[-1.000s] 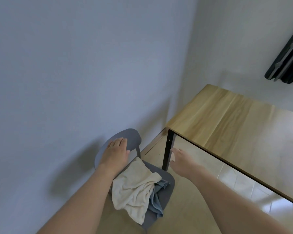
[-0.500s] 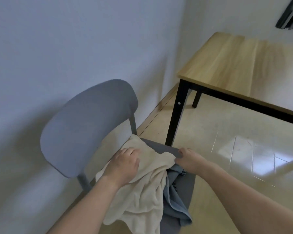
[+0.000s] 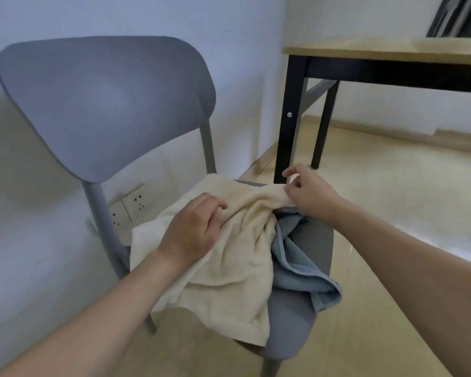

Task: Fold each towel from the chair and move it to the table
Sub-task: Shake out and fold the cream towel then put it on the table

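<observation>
Head view, largest to smallest. Grey plastic chair with a rounded backrest (image 3: 101, 104) stands against a pale wall; just to its right stands the light wooden counter on black legs (image 3: 392, 50), whose top shows only as a thin strip, so what lies on it cannot be told. White wall sockets (image 3: 132, 205) sit low behind the chair.

Cream terry towel (image 3: 229, 268) lies crumpled over the seat, one part hanging off the front edge. Blue-grey towel with a striped hem (image 3: 297, 265) lies partly beneath it, spilling toward the seat's right side.

Left hand (image 3: 193, 227) rests knuckles-up on the middle of the cream towel, fingers curled into a raised fold and gripping it. Right hand (image 3: 307, 191) pinches the towel's far right edge between thumb and forefinger, the other fingers loosely bent above; both forearms reach in from the lower corners.

Step in hand, as judged: taking up the first towel to fold it; neither towel is on the counter yet. To do it well, lift the cream towel clear of the blue-grey one so the latter is not dragged off the seat, then shift the left hand from the bunched middle to a corner, so both hands hold one edge and the cloth hangs flat.
</observation>
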